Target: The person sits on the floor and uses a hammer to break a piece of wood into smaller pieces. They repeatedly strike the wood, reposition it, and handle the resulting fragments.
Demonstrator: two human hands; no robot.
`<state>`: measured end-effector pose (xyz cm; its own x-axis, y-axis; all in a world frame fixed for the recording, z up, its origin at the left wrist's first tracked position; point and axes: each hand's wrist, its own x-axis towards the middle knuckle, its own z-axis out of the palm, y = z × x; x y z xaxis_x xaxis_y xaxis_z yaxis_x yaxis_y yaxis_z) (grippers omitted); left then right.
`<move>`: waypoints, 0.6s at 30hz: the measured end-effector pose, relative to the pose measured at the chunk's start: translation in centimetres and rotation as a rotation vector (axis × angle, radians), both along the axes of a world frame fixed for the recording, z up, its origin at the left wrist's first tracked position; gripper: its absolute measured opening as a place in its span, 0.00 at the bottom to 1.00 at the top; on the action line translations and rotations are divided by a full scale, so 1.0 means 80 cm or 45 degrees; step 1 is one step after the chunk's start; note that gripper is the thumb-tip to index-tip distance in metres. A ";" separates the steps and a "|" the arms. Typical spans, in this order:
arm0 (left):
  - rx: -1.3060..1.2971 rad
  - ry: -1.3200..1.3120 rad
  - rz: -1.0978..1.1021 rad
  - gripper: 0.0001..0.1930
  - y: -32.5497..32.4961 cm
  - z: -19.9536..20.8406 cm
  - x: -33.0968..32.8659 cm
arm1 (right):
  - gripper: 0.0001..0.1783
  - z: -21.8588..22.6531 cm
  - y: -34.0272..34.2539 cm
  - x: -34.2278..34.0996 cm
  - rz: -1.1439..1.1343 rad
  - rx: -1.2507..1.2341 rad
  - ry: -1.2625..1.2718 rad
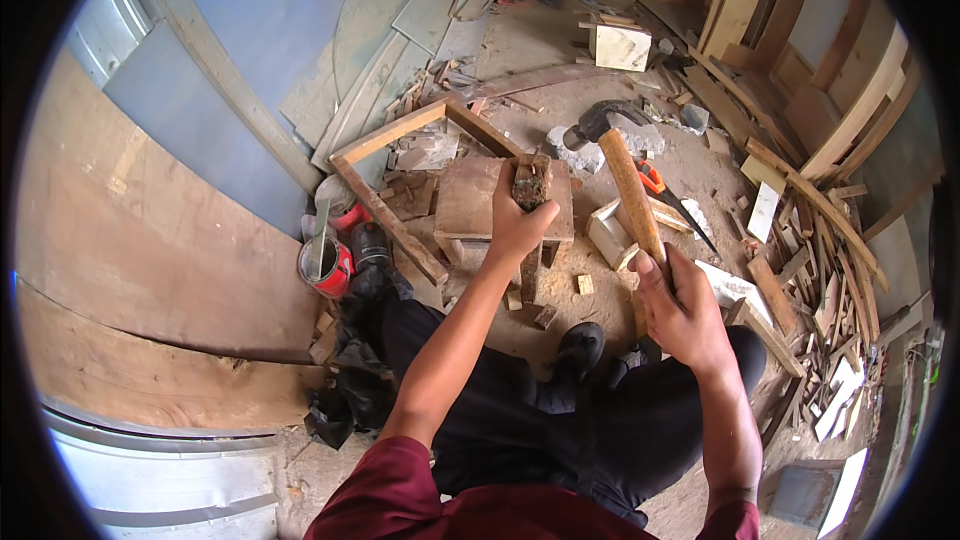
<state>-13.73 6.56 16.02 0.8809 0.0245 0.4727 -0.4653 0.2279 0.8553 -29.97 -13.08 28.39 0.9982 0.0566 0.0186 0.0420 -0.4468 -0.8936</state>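
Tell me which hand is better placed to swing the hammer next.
Right, I'd judge: the right grip holds the hammer by its wooden handle, head free, while the left grip is occupied holding a rough dark block.

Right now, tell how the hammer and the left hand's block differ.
The hammer is long and slim; the block looks stubby.
The hammer has a light wooden handle and dark head; the block looks dark and rough.
The right hand grips the hammer; the left hand holds the block.
Both are held up.
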 end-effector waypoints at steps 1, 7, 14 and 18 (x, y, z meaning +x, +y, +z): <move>0.003 -0.035 0.008 0.17 -0.002 0.002 -0.003 | 0.19 0.004 0.001 0.000 -0.005 -0.031 0.005; 0.007 -0.006 -0.032 0.17 -0.003 -0.014 -0.012 | 0.19 0.015 0.003 -0.008 0.033 -0.102 0.036; -0.029 0.023 -0.154 0.16 -0.006 -0.015 -0.015 | 0.21 0.055 0.014 -0.015 -0.024 0.267 0.030; 0.012 0.029 -0.183 0.16 -0.001 -0.020 -0.013 | 0.18 0.031 0.009 -0.021 -0.008 -0.233 -0.166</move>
<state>-14.75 6.50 14.44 0.8855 -0.1070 0.4522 -0.4090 0.2824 0.8678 -31.67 -12.39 30.87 0.9884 0.0647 0.1376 0.1486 -0.6017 -0.7848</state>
